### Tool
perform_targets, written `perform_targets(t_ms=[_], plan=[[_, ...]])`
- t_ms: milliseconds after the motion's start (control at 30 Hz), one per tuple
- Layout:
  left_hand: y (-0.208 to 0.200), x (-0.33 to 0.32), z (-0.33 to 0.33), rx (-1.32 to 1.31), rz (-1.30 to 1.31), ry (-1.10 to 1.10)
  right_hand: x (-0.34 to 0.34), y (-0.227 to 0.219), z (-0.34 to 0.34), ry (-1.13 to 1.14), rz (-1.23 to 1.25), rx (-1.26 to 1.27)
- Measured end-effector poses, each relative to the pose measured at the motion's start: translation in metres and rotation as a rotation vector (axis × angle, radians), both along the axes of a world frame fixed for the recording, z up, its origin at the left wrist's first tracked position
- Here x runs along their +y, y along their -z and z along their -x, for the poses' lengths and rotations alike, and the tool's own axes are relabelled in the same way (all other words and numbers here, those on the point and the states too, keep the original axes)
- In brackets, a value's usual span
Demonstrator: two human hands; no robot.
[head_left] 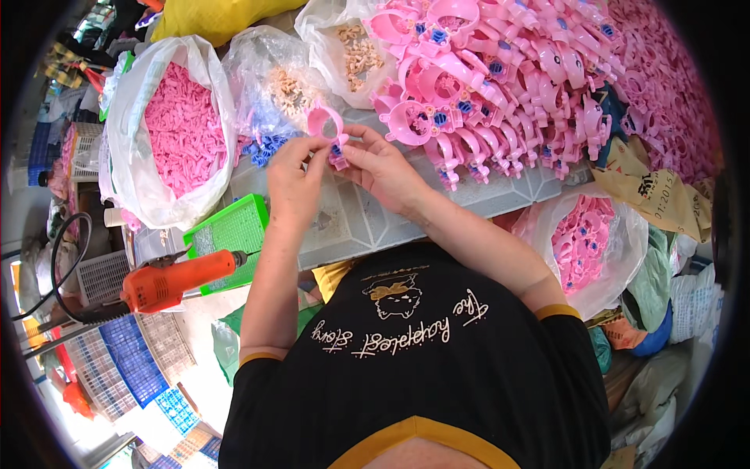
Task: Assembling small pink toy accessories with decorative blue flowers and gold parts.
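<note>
Between my two hands, above the grey tabletop (344,223), is a pink plastic ring-shaped part (323,119) with a small blue piece at its lower end. My left hand (298,166) pinches it from the left, fingers pressed together. From the other side my right hand (380,166) grips its lower end with thumb and fingers. Close to my left hand lie small blue parts (264,148). To the right of my right hand rises a big heap of similar pink ring parts (476,86), many with blue pieces fitted.
At left stands a white bag of small pink parts (187,129). Clear bags of beige pieces (291,90) lie behind. An orange electric screwdriver (183,277) sits by a green tray (242,234). Another bag of pink parts (582,242) is at right, below the table edge.
</note>
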State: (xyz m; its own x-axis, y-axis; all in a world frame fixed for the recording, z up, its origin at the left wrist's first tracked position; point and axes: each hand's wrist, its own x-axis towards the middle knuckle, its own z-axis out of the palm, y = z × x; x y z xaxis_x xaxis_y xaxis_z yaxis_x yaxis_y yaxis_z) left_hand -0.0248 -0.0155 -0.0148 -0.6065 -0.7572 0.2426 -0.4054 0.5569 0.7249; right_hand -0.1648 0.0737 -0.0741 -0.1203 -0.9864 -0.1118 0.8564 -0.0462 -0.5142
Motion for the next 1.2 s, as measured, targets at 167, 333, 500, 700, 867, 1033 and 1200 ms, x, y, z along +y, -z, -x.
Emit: perform_targets(t_ms=[167, 333, 500, 700, 867, 1033, 1200], plan=[[-0.020, -0.009, 0.011, -0.223, 0.464, 0.111, -0.002, 0.010, -0.003, -0.018, -0.048, -0.019], [-0.043, -0.034, 0.072, 0.012, 0.344, -0.046, -0.003, 0.006, -0.007, -0.081, -0.069, 0.028], [0.000, -0.083, 0.136, -0.261, 0.462, 0.082, -0.005, 0.007, -0.007, -0.203, -0.102, 0.002], [0.020, -0.104, 0.158, -0.482, 0.396, 0.131, -0.005, 0.009, -0.008, -0.220, -0.107, 0.032], [0.011, -0.099, 0.146, -0.194, -0.197, 0.079, -0.007, 0.013, -0.005, -0.212, -0.110, 0.025], [0.011, -0.106, 0.126, 0.072, -0.251, 0.168, -0.006, 0.007, -0.005, -0.208, -0.136, 0.031], [0.004, -0.101, 0.122, 0.143, -0.396, 0.159, -0.005, 0.006, -0.004, -0.214, -0.122, 0.041]])
